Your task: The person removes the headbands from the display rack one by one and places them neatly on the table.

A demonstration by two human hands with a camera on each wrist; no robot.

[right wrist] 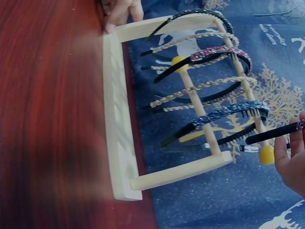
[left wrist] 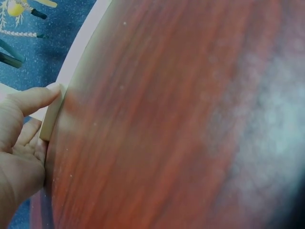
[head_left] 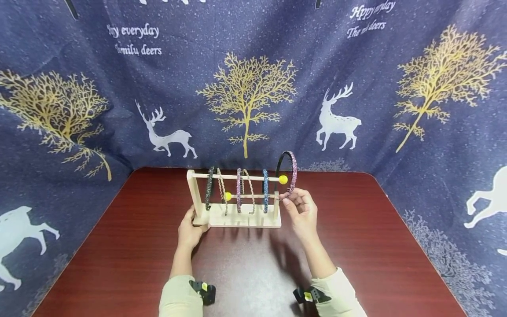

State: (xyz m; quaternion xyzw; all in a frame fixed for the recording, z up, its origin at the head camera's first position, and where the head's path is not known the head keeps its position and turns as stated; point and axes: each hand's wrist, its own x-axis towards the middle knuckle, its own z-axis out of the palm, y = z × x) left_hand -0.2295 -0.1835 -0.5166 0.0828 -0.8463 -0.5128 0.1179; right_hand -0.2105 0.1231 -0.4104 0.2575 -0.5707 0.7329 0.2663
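A pink-purple glittery headband (head_left: 294, 171) is pinched by its lower end in my right hand (head_left: 306, 215), beside the yellow ball (head_left: 283, 179) that tips the upper rod of a pale wooden headband stand (head_left: 245, 221). Whether the ball lies inside that headband's loop I cannot tell. My left hand (head_left: 189, 231) grips the left end of the stand's base, thumb on the front edge. Over the rods hang a black headband (head_left: 209, 189), two gold braided headbands (head_left: 222, 187), another pink-purple headband (head_left: 239, 191) and a blue headband (right wrist: 228, 112). Most of the held headband is outside the right wrist view.
The stand sits near the back of a red-brown wooden table (head_left: 130, 264). Behind and around it hangs a dark blue cloth (head_left: 277, 132) printed with deer and gold trees. A second yellow ball (head_left: 227, 196) tips the lower rod.
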